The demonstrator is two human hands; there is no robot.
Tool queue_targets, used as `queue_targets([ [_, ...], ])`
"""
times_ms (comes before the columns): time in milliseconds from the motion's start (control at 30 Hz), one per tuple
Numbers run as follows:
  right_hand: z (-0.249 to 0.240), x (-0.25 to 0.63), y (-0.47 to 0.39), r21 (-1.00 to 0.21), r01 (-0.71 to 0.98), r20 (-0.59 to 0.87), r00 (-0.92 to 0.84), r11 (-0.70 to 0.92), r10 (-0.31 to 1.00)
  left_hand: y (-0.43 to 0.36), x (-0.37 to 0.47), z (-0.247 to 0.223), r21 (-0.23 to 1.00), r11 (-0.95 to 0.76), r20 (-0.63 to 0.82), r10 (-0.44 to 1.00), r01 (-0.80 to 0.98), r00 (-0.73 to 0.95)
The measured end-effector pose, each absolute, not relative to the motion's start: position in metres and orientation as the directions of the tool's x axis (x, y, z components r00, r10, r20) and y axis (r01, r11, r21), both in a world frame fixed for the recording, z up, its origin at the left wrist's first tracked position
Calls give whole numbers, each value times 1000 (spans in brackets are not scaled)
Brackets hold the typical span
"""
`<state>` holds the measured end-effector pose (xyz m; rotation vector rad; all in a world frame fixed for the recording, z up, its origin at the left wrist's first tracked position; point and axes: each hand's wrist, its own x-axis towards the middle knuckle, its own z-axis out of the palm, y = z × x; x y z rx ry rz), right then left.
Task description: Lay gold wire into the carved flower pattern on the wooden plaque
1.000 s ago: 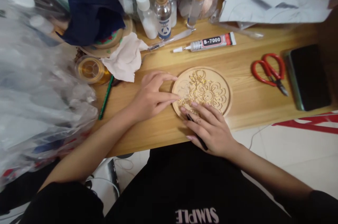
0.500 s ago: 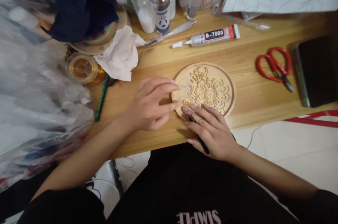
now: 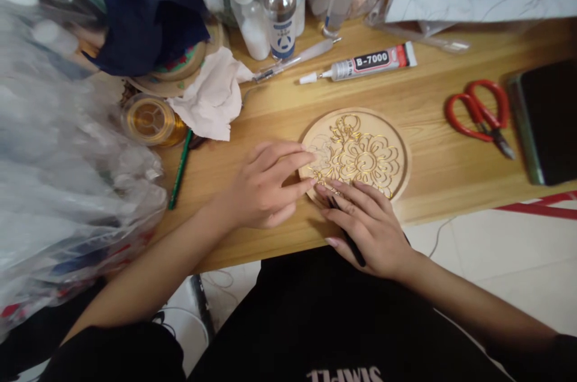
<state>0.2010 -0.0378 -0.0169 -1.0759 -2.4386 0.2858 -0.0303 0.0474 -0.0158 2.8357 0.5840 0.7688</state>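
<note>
Left hand [image 3: 264, 190] fingers loose, touching wooden disc [image 3: 396, 130] left edge; right hand [image 3: 367, 223] grips black tool [image 3: 356, 250] at disc's near edge

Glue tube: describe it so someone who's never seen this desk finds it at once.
On the wooden desk, look beyond the round carved disc under both hands, towards the row of bottles. The glue tube lies flat between them, white nozzle pointing left. It alone is printed B-7000, with a red end.

Beyond the one wooden disc [image 3: 356, 154] stood three bottles [image 3: 279, 6], one glue tube [image 3: 367, 62], one pair of scissors [image 3: 480, 115].
</note>
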Motion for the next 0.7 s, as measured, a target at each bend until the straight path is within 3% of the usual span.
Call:
queue_targets([
  [200, -20, 203, -39, -390, 649, 360, -545, 653, 757, 48, -31, -17, 227, -921, 465, 389, 318, 795],
  [700, -21, 201, -41, -332, 675, 378, -545, 659, 749, 44, -32, -19, 336, -877, 418, 465, 342, 781],
])
